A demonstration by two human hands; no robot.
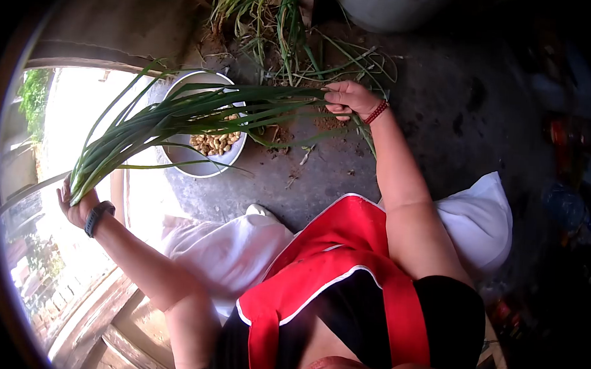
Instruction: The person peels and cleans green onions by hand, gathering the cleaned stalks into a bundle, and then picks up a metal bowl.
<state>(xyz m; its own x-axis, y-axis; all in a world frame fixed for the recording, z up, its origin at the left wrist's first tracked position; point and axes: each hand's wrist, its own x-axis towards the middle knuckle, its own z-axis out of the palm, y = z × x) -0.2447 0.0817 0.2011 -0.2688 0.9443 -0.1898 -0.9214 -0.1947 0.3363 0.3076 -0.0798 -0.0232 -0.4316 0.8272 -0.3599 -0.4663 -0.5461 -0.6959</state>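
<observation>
A long bunch of green stalks point(180, 113) stretches between my two hands, above the floor. My left hand point(77, 204), with a dark watch on its wrist, is wrapped round the thick end of the bunch at the left. At the upper middle my right hand point(352, 99), wearing a red beaded bracelet, pinches the thin leaf ends at the other end. Beneath the stalks stands a white bowl point(207, 171) holding peanut-like pieces point(215, 143), partly hidden by the leaves.
More green stalks point(285, 39) with dry leaves lie on the dark floor point(444, 112) at the top, beside a large pale container point(389, 7). A bright doorway is at the left. Dim bottles point(565, 203) stand at the far right.
</observation>
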